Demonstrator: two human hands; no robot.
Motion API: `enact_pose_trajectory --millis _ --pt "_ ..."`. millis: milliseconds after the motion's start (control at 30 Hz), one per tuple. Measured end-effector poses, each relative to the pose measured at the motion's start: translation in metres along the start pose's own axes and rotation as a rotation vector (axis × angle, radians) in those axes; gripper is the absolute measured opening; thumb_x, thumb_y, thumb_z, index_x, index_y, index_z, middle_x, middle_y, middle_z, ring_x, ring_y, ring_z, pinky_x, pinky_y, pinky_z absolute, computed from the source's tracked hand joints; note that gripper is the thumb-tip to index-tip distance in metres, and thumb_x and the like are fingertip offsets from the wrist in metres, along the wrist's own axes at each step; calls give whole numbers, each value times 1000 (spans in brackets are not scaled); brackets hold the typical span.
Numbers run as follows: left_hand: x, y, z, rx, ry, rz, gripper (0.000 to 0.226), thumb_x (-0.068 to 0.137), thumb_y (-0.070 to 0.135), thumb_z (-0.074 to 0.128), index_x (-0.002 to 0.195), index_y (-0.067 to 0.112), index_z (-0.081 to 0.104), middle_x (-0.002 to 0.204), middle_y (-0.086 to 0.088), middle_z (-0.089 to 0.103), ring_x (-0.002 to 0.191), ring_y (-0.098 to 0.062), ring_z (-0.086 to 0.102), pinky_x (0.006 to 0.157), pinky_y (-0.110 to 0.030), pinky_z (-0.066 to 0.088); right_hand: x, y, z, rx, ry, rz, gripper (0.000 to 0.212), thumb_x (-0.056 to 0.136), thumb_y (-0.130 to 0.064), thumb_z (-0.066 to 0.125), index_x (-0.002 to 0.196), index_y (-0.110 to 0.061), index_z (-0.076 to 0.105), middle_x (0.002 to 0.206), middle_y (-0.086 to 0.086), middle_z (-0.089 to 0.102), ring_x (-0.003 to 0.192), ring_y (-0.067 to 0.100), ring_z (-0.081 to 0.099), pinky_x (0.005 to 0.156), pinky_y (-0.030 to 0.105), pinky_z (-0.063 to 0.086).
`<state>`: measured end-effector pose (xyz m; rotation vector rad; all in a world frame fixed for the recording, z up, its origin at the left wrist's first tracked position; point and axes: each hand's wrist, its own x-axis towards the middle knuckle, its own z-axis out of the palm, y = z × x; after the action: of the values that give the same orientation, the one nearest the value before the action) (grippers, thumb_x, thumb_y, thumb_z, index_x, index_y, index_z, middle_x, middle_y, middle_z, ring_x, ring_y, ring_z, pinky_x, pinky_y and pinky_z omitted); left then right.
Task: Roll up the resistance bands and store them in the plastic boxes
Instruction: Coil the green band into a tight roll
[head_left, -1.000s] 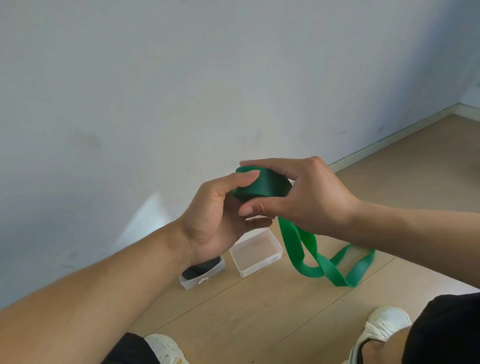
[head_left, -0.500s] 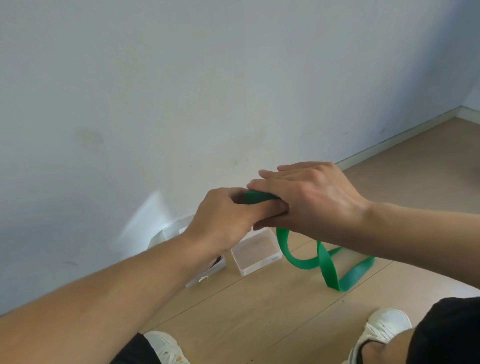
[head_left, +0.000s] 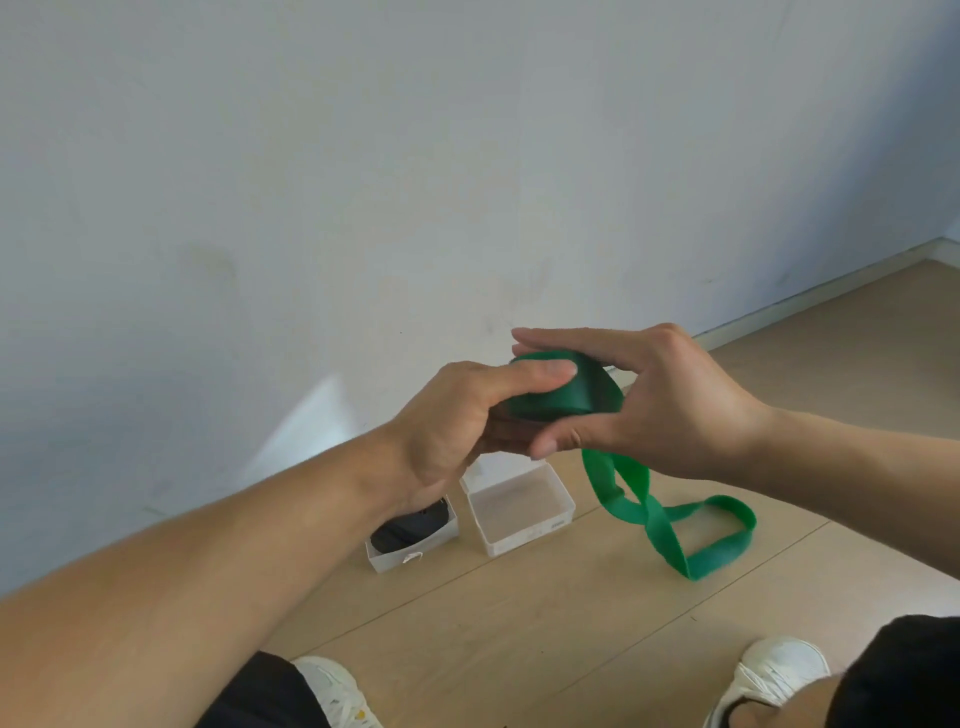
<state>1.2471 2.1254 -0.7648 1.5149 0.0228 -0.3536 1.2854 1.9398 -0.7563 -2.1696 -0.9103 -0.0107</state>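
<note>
Above the wood floor (head_left: 519, 623), both hands (head_left: 561, 410) grip the green band (head_left: 566, 389); box label unreadable.

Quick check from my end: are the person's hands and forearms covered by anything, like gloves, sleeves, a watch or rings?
No. The left hand and right hand are bare, with no gloves, rings or watch visible. Both forearms are bare as far as the frame shows; no sleeves appear.

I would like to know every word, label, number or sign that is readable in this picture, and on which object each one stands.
No text can be read.
Empty clear plastic box: a small mark on its front wall near the right corner, too small and blurred to read.
Box holding the black band: a small white tag or clasp on its front, no letters legible.
Green band, wall, floor, shoes: no markings visible.
</note>
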Motion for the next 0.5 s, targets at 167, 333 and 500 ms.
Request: enact_pose_trajectory --millis 167,333,500 --pt "-1 0 -7 -4 -40 -11 43 84 42 60 109 11 76 102 -16 78 92 -32 75 80 -32 56 1 -3 -3 28 0 31 55 61 -55 85 113 -44 71 90 -26 75 87 -9 66 73 5 46" --pt "-5 -2 -3 149 -45 -116 47 83 50 72 114 14 75 90 -3 74 93 -23 71 97 -45 57 1 0 0 -169 -28 97 45 67 -60 82 109 -47 71 82 -17 75 70 6 64 65 22 50" --pt "-4 -12 12 236 233 -84 43 69 50 83 91 13 80 80 -7 77 83 -15 74 79 -31 61 0 -3 8 -324 -52 103 42 74 -56 79 113 -46 69 80 -14 74 68 12 60 68 31 51"
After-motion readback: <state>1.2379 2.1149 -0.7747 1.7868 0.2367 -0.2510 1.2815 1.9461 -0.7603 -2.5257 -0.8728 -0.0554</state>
